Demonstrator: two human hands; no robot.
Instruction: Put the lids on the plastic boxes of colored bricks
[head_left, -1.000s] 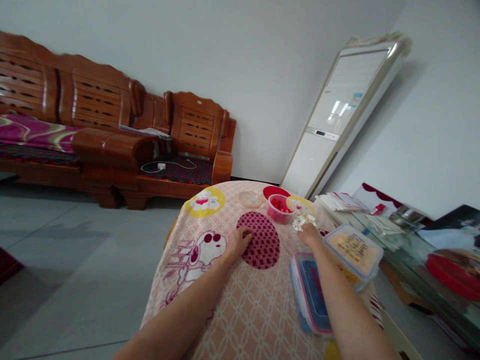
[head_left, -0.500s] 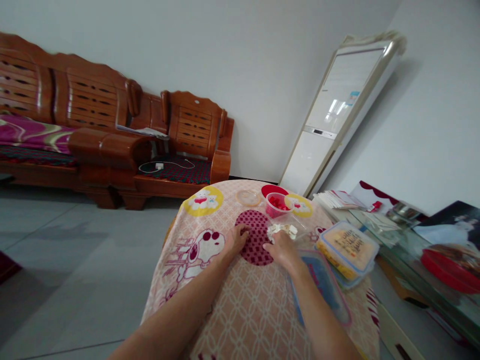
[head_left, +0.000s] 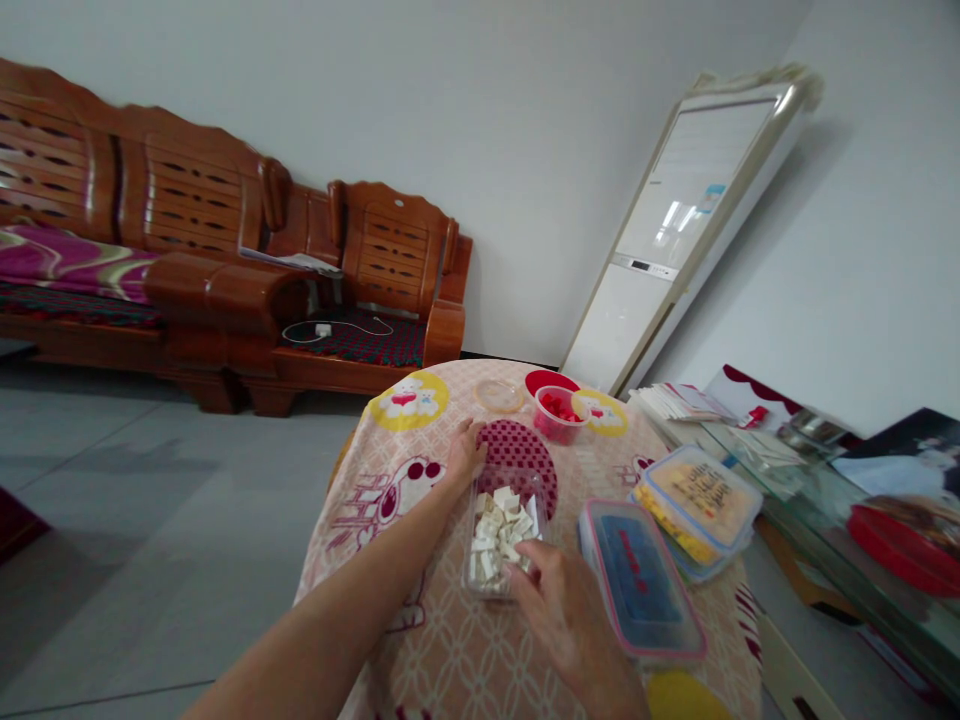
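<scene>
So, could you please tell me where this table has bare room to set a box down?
Bare tablecloth lies left of the left hand, over the cartoon dog, and between the red tub and the blue-lidded box. The right side is crowded: that box, the yellow-filled box and the clear tray sit close.

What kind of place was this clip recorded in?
Most likely a home living room: a carved wooden sofa along the wall, a floor-standing air conditioner in the corner, and a cartoon-print tablecloth.
</scene>
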